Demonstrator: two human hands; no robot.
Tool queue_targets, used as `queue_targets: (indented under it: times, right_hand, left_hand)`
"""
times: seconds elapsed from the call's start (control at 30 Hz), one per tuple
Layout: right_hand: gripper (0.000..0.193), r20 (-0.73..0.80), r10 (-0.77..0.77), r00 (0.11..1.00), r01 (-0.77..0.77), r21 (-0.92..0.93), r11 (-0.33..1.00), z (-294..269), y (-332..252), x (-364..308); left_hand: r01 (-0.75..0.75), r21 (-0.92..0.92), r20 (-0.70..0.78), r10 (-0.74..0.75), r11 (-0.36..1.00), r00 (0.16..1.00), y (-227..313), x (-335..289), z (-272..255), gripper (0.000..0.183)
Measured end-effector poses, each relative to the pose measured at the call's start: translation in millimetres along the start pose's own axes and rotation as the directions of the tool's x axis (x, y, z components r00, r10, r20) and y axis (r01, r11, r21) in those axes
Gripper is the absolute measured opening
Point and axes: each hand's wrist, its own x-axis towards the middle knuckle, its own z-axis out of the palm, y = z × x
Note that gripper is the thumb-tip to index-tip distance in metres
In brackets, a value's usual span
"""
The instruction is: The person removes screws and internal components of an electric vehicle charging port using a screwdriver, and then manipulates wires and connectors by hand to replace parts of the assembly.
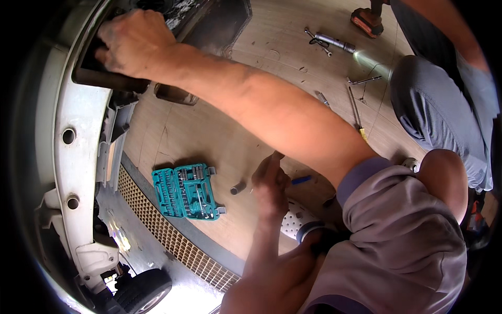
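Note:
My right hand (pixel 133 44) reaches far up and left to a white vehicle frame (pixel 78 118), its fingers curled at a dark opening in the frame. What those fingers hold is hidden there. Lower down, near the middle, my left hand (pixel 269 183) is closed in front of my body, with a small thin tip showing at its side; the thing itself is too small to name. A short dark cylindrical piece, like a socket (pixel 238 188), lies on the floor just left of that hand. Beyond it, a teal socket set case (pixel 183 192) lies open with several sockets inside.
A lit flashlight (pixel 335 43), a ratchet-like tool (pixel 366 80) and a yellow-handled screwdriver (pixel 362 134) lie on the floor. Another person's knee (pixel 421 99) is at the right, near an orange-black power tool (pixel 367 22). A floor grating (pixel 157 220) and a wheel (pixel 144 293) are lower left.

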Motion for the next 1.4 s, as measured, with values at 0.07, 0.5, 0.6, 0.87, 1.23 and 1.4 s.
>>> queue_targets:
  times: [0.07, 0.5, 0.6, 0.87, 1.23, 1.4]
  right_hand:
    - [0.025, -0.032, 0.021, 0.999, -0.02, 0.029, 0.999, -5.8, 4.2, -1.6]
    - [0.024, 0.026, 0.035, 0.999, -0.034, -0.021, 0.999, -6.0, -7.0, -6.0]
    - [0.024, 0.042, 0.015, 0.999, -0.019, 0.108, 0.994, -9.2, -3.1, -5.2]
    - [0.022, 0.02, 0.062, 0.998, -0.063, 0.068, 0.996, -3.8, -8.7, -6.8]
    - [0.02, 0.097, 0.119, 0.988, -0.125, 0.057, 0.991, -5.9, -12.0, -1.9]
    - [0.021, -0.054, 0.033, 0.998, -0.026, 0.12, 0.992, -2.2, -1.4, -5.0]
  left_hand:
    - [0.089, -0.1, -0.014, -0.091, 0.991, 0.996, -0.8, 0.2, 4.2, 0.017]
    - [-0.47, 0.498, 0.183, 0.441, 0.729, 0.878, -15.7, -1.8, -1.4, 0.012]
    - [-0.404, 0.503, 0.125, 0.398, 0.764, 0.909, -13.1, 0.9, -0.2, 0.014]
    - [-0.44, 0.601, 0.157, 0.441, 0.667, 0.884, -15.2, 0.1, 0.2, 0.011]
    - [-0.614, 0.641, 0.248, 0.633, 0.461, 0.733, -17.7, 6.5, -0.4, 0.01]
    - [-0.411, 0.454, 0.108, 0.409, 0.791, 0.906, -5.0, 3.1, 8.1, 0.012]
